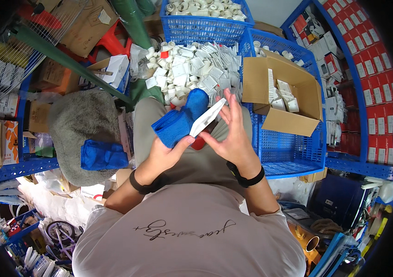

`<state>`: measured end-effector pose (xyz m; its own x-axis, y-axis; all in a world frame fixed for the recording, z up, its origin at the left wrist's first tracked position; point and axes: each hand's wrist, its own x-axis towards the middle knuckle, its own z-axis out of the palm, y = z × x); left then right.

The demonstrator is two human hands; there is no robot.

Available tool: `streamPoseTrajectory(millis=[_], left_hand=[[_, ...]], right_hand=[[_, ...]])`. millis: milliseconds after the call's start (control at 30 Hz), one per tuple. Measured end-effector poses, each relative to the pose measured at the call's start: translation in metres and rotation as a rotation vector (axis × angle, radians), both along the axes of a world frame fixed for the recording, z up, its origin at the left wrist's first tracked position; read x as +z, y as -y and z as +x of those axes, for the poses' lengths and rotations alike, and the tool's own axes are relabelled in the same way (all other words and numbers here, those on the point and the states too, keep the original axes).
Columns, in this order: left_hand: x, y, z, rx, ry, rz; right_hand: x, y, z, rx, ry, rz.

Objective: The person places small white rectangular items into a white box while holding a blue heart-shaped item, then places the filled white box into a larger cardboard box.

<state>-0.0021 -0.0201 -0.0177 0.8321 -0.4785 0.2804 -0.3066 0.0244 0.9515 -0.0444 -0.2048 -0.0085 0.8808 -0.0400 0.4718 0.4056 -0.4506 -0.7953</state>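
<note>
In front of my lap, my left hand [167, 152] holds a bunched blue cloth [174, 126], with its thumb at the lower corner of a white plastic plate [207, 117]. The plate is tilted and seen nearly edge-on, and the cloth lies against its left side. My right hand [232, 135] has its thumb and fingers around the plate's right side, its fingers spread and partly behind the plate. Something red [198, 142] shows below the plate, mostly hidden. Beyond the hands lies a heap of white plastic plates [213, 62] mixed with white pipe fittings [174, 93].
A cardboard box [286, 123] with several white plates stands over a blue plastic crate [290, 155] at right. Another crate [200, 29] of fittings is behind the heap. A folded blue cloth [103, 155] rests on a grey towel-like cover [79, 114] at left. Shelves [359, 138] flank the right.
</note>
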Motion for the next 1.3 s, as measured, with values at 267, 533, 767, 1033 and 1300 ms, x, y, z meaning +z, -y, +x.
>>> streamPoseTrajectory(millis=[267,533,767,1033,1300], left_hand=[[0.0,0.0,0.003,-0.003,0.071,0.045],[-0.003,0.002,0.007,-0.06,0.225,0.093],[0.001,0.001,0.007,-0.057,0.115,0.044],[0.018,0.007,0.012,-0.161,0.116,0.114],[0.022,-0.005,0.004,-0.243,-0.036,0.172]], right_hand=[[0.007,0.005,-0.008,0.117,-0.094,0.216],[0.009,-0.001,-0.007,0.076,-0.066,0.266],[0.021,0.004,-0.005,-0.095,-0.09,-0.07],[0.016,-0.002,-0.005,-0.076,-0.074,-0.382],[0.015,0.004,-0.006,-0.126,-0.071,-0.265]])
